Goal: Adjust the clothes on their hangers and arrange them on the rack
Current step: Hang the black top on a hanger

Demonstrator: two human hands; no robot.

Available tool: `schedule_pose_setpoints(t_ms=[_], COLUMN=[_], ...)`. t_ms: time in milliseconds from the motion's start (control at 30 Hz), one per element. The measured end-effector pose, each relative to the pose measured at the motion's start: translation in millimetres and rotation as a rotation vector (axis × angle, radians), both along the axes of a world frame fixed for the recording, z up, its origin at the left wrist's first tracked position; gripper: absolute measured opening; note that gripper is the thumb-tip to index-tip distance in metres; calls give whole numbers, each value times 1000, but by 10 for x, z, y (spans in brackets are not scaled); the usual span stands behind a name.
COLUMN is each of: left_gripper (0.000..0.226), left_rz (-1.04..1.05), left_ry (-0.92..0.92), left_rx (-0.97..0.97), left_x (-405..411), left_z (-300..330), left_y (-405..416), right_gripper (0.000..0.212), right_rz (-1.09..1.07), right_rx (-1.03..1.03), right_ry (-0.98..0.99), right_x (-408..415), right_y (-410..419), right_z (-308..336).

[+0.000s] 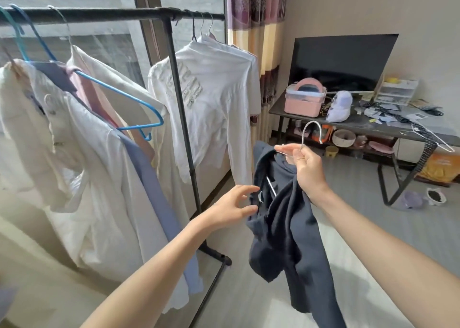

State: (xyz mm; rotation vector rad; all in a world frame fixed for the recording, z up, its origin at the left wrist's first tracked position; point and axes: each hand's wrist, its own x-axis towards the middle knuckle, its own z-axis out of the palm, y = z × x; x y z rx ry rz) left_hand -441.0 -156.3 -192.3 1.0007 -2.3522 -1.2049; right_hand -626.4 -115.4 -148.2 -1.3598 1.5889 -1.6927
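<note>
My right hand (305, 164) pinches the neck of a silver wire hanger (311, 131), just below its hook. A dark navy garment (286, 228) hangs crumpled and lopsided from that hanger. My left hand (236, 204) has its fingers spread and touches the garment's left edge near the collar. To the left stands the black clothes rack (99, 15). On it hang a white shirt (214, 91), several cream, pink and blue garments (87, 153), and a tilted blue hanger (129, 103).
A low black table (368, 126) stands at the right with a TV (341, 61), a pink box (305, 98) and clutter. A spotted cloth on a wire hanger (428, 138) droops off its edge. Behind the rack are a window and a curtain (256, 41). Bowls (435, 196) sit on the floor.
</note>
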Motion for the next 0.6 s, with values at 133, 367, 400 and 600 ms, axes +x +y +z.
schedule_pose_setpoints(t_ms=[133, 367, 400, 600], left_gripper=[57, 22, 21, 35], left_rz=[-146, -16, 13, 120], left_ry=[-72, 38, 52, -17], left_rx=[138, 157, 155, -217], left_x=[-171, -125, -79, 239], left_z=[-53, -155, -101, 474], left_y=[101, 16, -38, -294], right_gripper=[34, 30, 26, 28], right_rz=[53, -131, -145, -143], right_rx=[-48, -73, -29, 373], right_ry=[-32, 130, 227, 917], right_x=[38, -60, -113, -338], right_y=[-8, -49, -43, 75], right_z=[67, 68, 41, -119])
